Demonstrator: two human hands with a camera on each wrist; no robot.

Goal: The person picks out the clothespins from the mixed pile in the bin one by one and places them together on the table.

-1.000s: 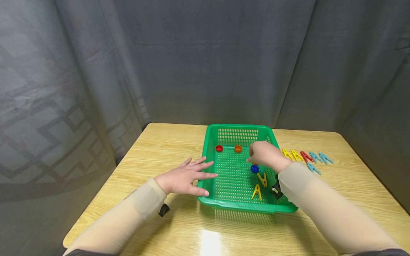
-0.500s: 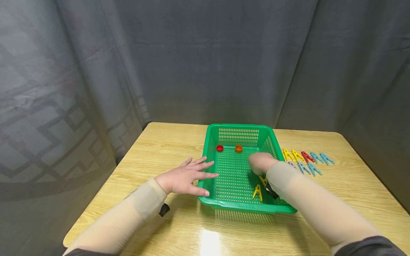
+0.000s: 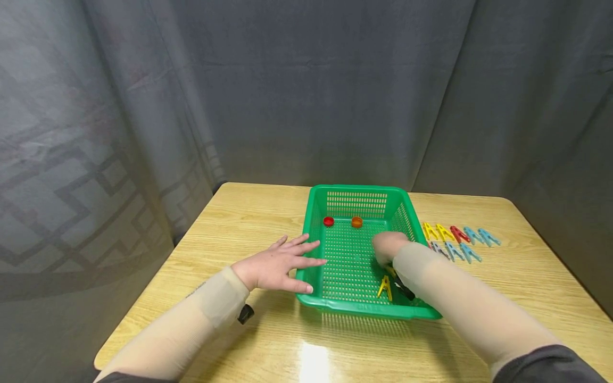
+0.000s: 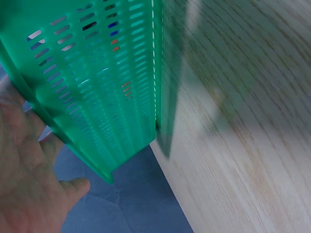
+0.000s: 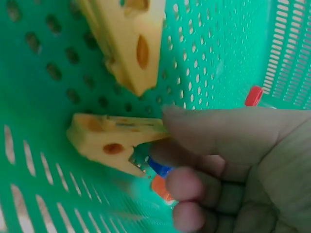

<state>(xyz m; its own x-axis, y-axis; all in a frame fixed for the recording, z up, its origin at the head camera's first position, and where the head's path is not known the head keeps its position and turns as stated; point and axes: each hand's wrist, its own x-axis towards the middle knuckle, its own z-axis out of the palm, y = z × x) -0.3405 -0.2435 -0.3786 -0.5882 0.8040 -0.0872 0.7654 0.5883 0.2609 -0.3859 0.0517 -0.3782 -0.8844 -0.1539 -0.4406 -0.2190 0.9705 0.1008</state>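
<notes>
My left hand [image 3: 280, 264] lies with spread, straight fingers over the left rim of a green plastic basket [image 3: 364, 307]. In the right part of the basket, my right hand [image 3: 390, 247] reaches down. The right wrist view shows its thumb and forefinger pinching one leg of a yellow clothespin [image 5: 102, 141] near the basket wall. Beside it lies a second yellow clothespin [image 5: 131, 48] on the perforated floor. A blue cap [image 5: 159, 167] and an orange cap [image 5: 162, 188] show behind the fingers. Farther back in the basket are a red cap [image 3: 328, 222] and another orange cap [image 3: 356, 222].
On the table to the right of the basket, clothespins lie in two rows: yellow [image 3: 445, 232], red [image 3: 460, 234], light blue [image 3: 488, 237] and grey [image 3: 439, 250] among them. Grey curtains [image 3: 316, 106] hang behind the wooden table [image 3: 258, 207].
My right hand has come down and nearer within the basket, onto the yellow clothespin. Its arm has uncovered more clothespins on the table. My left hand stays in place.
</notes>
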